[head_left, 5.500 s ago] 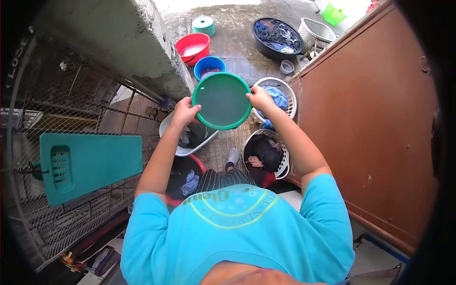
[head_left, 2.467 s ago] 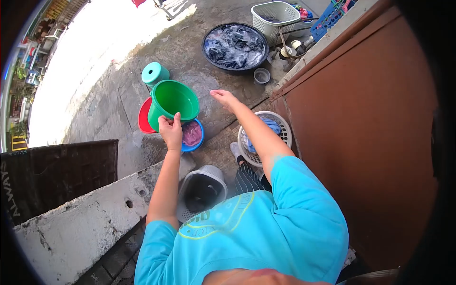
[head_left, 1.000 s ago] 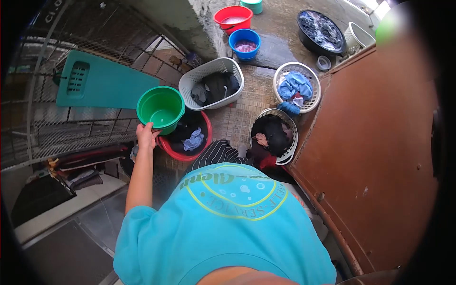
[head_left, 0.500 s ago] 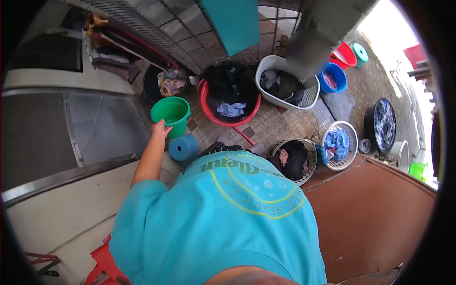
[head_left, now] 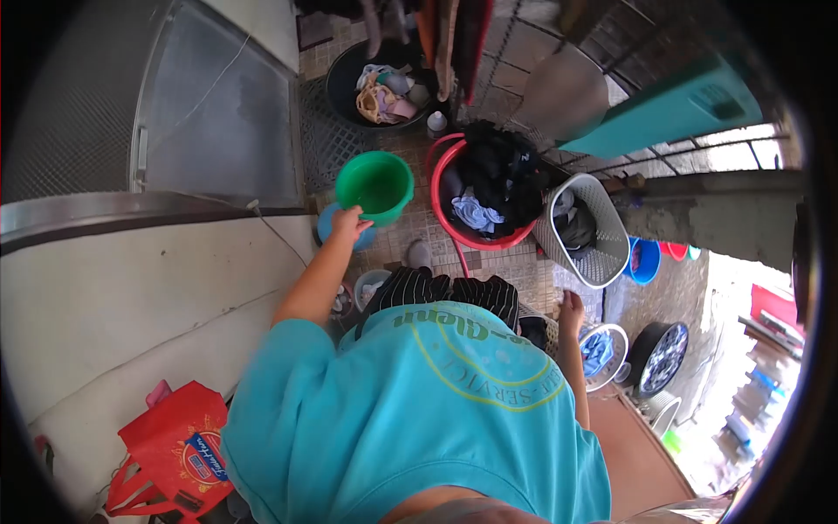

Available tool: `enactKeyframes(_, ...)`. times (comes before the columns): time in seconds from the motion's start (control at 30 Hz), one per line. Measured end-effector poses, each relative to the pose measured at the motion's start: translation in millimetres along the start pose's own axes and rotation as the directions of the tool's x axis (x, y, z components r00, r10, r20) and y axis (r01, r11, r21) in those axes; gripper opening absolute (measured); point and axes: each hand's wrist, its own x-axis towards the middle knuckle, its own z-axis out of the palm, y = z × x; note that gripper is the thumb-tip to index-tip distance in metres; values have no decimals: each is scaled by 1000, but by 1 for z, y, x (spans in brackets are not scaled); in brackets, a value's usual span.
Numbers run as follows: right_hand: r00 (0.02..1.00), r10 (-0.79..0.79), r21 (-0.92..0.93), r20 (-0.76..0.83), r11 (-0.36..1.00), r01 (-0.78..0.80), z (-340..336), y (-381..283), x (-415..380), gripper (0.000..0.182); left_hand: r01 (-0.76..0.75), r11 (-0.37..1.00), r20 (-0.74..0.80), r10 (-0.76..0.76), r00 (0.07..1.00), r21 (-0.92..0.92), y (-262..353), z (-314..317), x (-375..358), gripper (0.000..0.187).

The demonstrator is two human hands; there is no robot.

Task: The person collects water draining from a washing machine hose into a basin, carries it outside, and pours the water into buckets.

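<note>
My left hand [head_left: 351, 224] grips the near rim of a green bucket [head_left: 375, 185], which is above and partly over a round blue object [head_left: 327, 225]. Beyond it lies a red basin [head_left: 443, 196] with dark clothes and a light blue cloth in it. On the right, my right hand [head_left: 572, 312] hangs near a white basket of blue cloth [head_left: 602, 354], touching nothing that I can see. Its fingers look curled, but what they might hold is too small to make out.
A black tub [head_left: 336, 92] of clothes stands at the top. To the right are a grey-white laundry basket [head_left: 602, 253], a blue bucket [head_left: 644, 262] and a dark tub [head_left: 648, 358]. A red bag [head_left: 166, 437] lies lower left. A metal grille and teal board [head_left: 672, 109] rise upper right.
The view has turned to the right. My right hand has come into sight. My left hand still holds the green bucket, which now overlaps the blue object.
</note>
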Motion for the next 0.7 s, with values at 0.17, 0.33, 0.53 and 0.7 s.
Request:
enactKeyframes(0.17,798,-285,-243,531,852,465,125,-136,63,44,-70,996,142,76,987,-51,-44,62,-50,28)
enactKeyframes(0.33,788,29,-145,616,986,77,193,-200,69,72,-27,997,205,40,978,-67,-83,101,-94,29)
enactKeyframes(0.53,634,-176,-171,753,878,448,206,-169,115,38,-129,969,105,154,983,-211,-138,107,-127,40)
enactKeyframes(0.7,590,8,-134,807,976,171,200,-176,126,32,-138,937,26,154,988,-322,-224,87,-139,57)
